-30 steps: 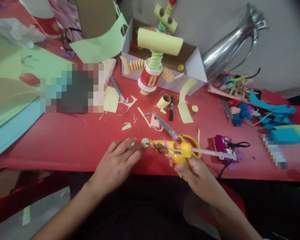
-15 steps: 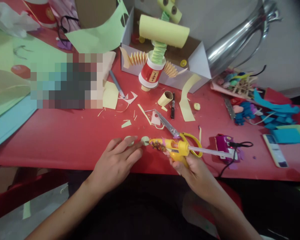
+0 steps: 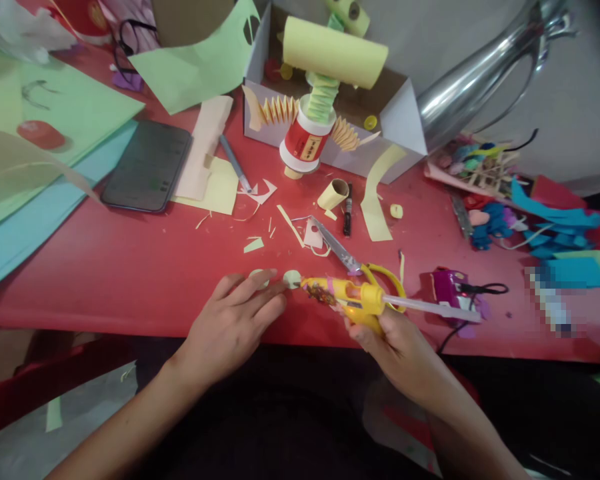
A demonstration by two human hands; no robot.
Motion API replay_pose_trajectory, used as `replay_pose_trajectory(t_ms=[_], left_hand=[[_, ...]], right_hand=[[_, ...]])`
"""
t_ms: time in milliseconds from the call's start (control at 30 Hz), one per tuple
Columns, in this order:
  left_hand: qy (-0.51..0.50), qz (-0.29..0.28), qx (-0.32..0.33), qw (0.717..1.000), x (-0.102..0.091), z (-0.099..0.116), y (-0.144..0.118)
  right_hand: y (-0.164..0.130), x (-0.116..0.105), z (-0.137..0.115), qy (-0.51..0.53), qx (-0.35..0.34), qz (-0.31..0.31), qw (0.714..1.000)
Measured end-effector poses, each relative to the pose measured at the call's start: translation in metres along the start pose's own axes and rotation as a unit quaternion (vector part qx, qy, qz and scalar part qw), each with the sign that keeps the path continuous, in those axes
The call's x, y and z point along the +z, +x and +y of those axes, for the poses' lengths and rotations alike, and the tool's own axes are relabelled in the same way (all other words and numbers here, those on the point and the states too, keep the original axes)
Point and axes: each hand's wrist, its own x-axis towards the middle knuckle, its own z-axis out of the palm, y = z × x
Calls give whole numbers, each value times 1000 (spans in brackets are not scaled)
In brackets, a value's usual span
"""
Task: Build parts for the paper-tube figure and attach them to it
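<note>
My right hand [image 3: 400,343] is wrapped round the handle of a yellow glue gun [image 3: 365,300], with a clear glue stick [image 3: 430,307] poking out of its back. The gun's nozzle points left and meets the edge of a small pale green paper circle [image 3: 292,277] on the table. Flat on the red surface, my left hand [image 3: 233,327] has its fingers stretched out, one tip by that circle. A second pale circle [image 3: 258,275] lies partly under its fingers. Just behind the gun are scissors [image 3: 336,245] with yellow handles.
A paper-and-cup figure [image 3: 307,133] stands before a white box [image 3: 400,133]. Around lie a cardboard roll [image 3: 333,194], a black marker [image 3: 347,213], paper scraps and a phone [image 3: 147,167]. A purple box-like device [image 3: 445,293] with a black cable sits at right.
The view has shifted slightly, so things sit a little differently in the picture. Both hands keep nearly the same pose, the glue gun's nozzle still at the paper circle.
</note>
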Motion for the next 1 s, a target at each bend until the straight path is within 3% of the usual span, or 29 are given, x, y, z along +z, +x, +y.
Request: replay_pose_trajectory(t_ms=[200, 300, 400, 500, 633, 733, 800, 833, 900, 933, 1000], left_hand=[[-5, 1, -3, 1000, 2, 0, -3], [-2, 3, -5, 1000, 2, 0, -4], [-3, 4, -6, 1000, 3, 0, -3], [-15, 7, -7, 1000, 2, -1, -2], [-59, 19, -38, 997, -3, 0, 0], [-121, 83, -113, 983, -11, 7, 5], [-157, 131, -172, 964, -15, 14, 10], [-170, 147, -196, 955, -16, 19, 13], [-186, 157, -230, 942, -18, 26, 18], [-192, 157, -241, 938, -17, 29, 20], [-200, 151, -256, 934, -15, 33, 22]], right_hand=[[-10, -17, 8, 26, 16, 50, 998], [4, -34, 20, -63, 23, 179, 982], [35, -53, 42, -217, 45, 318, 922], [68, -66, 71, -303, 121, 322, 889], [92, -73, 96, -353, 168, 279, 877], [82, -59, 79, -362, 110, 334, 863], [64, -37, 50, -307, 5, 369, 877], [54, -24, 32, -243, -62, 345, 905], [36, 5, -1, -103, -141, 212, 962], [29, 17, -13, -54, -153, 158, 974], [22, 36, -28, 8, -147, 141, 979]])
